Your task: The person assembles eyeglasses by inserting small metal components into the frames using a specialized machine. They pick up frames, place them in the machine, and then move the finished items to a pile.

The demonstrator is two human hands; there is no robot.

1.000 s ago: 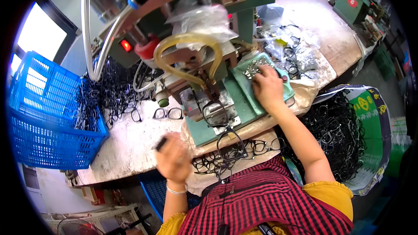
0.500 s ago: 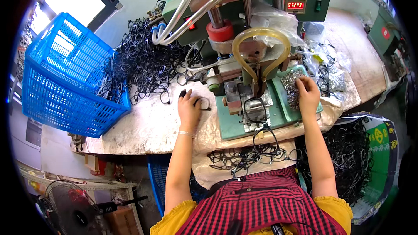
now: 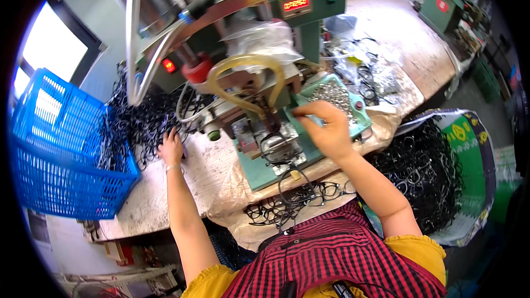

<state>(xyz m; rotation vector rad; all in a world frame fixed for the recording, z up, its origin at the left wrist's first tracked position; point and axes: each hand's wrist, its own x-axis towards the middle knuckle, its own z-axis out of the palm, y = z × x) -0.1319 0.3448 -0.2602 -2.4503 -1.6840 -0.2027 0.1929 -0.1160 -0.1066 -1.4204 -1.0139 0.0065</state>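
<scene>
At the edge of a heap of black eyeglass frames [image 3: 146,124], my left hand [image 3: 171,149] reaches with its fingers apart; whether it touches a frame is hard to see. My right hand [image 3: 327,127] is beside the press head [image 3: 269,116], thumb and fingertips pinched together. Anything in that pinch is too small to make out. An eyeglass frame [image 3: 280,186] sits under the press head and hangs over the front of the green machine base [image 3: 259,176]. Behind my right hand lies a light green tray [image 3: 361,124] of small metal parts [image 3: 334,92].
A blue plastic basket [image 3: 66,187] leans at the left with frames spilling out. More frames [image 3: 301,201] lie by my apron. A large sack [image 3: 483,160] of black frames stands at the right. Plastic bags [image 3: 381,80] lie behind the tray.
My right hand has gone from the metal parts in the tray to beside the press head. My left hand has moved away from a single frame to the heap. The view has shifted.
</scene>
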